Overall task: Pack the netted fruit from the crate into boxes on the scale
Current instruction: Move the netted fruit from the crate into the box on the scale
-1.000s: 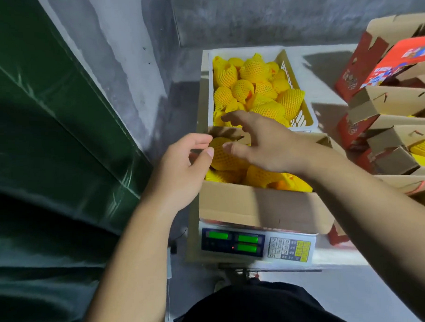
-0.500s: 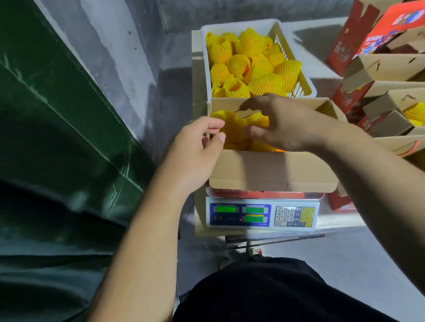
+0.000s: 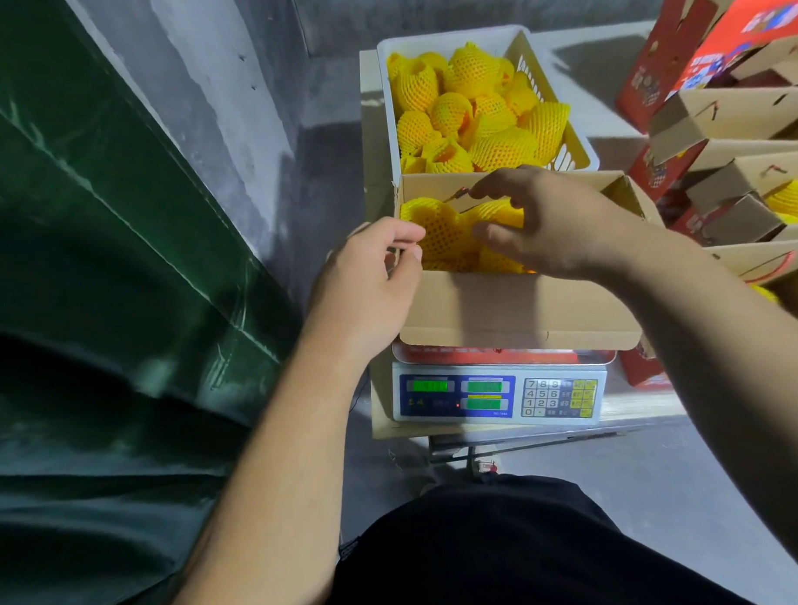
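Nearest the camera is the person's dark clothing [image 3: 510,556], with both bare forearms reaching forward over it. Just beyond, a digital scale [image 3: 500,396] sits at the front edge of the counter [image 3: 636,407], its green readouts lit and a number pad at the right of its face. An open cardboard box [image 3: 519,311] rests on the scale's pan, its near flap folded down toward the person. The left hand [image 3: 365,285] is at the box's left wall, fingers curled with thumb and fingertips pinching the cardboard edge there. The right hand [image 3: 548,224] reaches into the box from the right, fingers bent loosely over the netted fruit [image 3: 440,230] lying inside; whether it actually grips a fruit cannot be told, since the hand hides its own fingertips. The fruit in the box is wrapped in yellow foam netting and fills the left and middle of the box. Directly behind the box, touching its far wall, stands a white plastic crate [image 3: 557,97] heaped with more of the netted yellow fruit. To the right, a pile of red and brown cartons [image 3: 734,109] leans together, some holding yellow fruit. At the left hangs a dark green sheet [image 3: 93,267] against a grey concrete wall [image 3: 226,82].
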The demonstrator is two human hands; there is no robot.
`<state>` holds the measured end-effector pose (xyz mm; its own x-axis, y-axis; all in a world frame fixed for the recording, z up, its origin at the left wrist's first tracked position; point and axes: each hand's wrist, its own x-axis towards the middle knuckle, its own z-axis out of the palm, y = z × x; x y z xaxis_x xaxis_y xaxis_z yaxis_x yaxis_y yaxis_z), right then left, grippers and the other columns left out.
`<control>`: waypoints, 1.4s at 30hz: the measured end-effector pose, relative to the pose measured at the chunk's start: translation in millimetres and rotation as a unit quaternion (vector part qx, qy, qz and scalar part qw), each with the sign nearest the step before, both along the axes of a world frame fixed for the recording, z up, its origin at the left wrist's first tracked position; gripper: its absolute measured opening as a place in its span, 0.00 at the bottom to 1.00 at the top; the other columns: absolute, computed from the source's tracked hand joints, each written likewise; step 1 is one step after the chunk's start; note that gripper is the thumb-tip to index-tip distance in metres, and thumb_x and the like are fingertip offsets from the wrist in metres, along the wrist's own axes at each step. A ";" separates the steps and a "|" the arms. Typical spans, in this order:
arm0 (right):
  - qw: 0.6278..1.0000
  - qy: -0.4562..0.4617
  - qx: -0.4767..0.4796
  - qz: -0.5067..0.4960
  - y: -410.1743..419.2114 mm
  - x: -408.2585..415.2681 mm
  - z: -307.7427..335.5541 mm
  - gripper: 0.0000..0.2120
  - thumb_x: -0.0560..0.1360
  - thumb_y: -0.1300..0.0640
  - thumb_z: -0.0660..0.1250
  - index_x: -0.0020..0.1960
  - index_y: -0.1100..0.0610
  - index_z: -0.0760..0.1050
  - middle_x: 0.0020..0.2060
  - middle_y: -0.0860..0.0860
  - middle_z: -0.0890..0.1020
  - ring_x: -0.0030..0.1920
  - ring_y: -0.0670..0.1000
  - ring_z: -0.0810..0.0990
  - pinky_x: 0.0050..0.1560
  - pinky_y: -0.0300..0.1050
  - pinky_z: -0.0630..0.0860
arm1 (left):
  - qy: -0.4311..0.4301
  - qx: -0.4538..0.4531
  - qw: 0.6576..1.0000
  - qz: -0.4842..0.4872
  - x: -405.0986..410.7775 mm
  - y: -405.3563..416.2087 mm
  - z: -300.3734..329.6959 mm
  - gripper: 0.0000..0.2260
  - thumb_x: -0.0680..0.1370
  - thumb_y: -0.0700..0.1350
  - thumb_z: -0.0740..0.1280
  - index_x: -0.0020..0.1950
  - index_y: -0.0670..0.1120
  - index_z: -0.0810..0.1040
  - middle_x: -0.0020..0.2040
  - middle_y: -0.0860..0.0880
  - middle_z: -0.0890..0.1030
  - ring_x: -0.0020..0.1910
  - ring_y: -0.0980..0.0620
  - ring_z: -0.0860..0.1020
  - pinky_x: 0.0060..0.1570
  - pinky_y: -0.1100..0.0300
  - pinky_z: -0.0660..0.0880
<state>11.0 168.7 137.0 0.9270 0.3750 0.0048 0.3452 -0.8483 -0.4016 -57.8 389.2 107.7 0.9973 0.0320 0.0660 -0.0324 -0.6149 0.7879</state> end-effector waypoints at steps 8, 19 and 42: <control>0.982 0.108 -0.135 -0.077 -13.6 9.4 -19.1 0.30 0.77 0.39 0.70 0.72 0.54 0.70 0.60 0.60 0.78 0.52 0.59 0.76 0.49 0.50 0.72 | 0.002 -0.010 1.000 -0.012 3.4 -2.5 -1.6 0.11 0.84 0.49 0.65 0.65 0.57 0.81 0.59 0.60 0.83 0.58 0.57 0.81 0.59 0.50 0.80; 0.987 0.120 -0.065 -0.090 -11.1 12.7 -20.6 0.27 0.73 0.44 0.74 0.66 0.51 0.69 0.52 0.54 0.74 0.48 0.56 0.73 0.47 0.46 0.66 | -0.004 -0.016 0.999 -0.028 18.6 -18.5 -8.2 0.10 0.84 0.51 0.65 0.64 0.59 0.81 0.61 0.62 0.81 0.60 0.61 0.79 0.58 0.57 0.79; 0.995 0.092 0.010 0.035 -11.8 24.5 -27.2 0.34 0.69 0.47 0.77 0.71 0.48 0.68 0.58 0.50 0.71 0.55 0.57 0.79 0.57 0.52 0.76 | 0.028 0.421 0.900 -0.112 85.9 -52.3 -3.3 0.11 0.87 0.53 0.55 0.66 0.54 0.72 0.58 0.51 0.82 0.56 0.47 0.81 0.67 0.46 0.62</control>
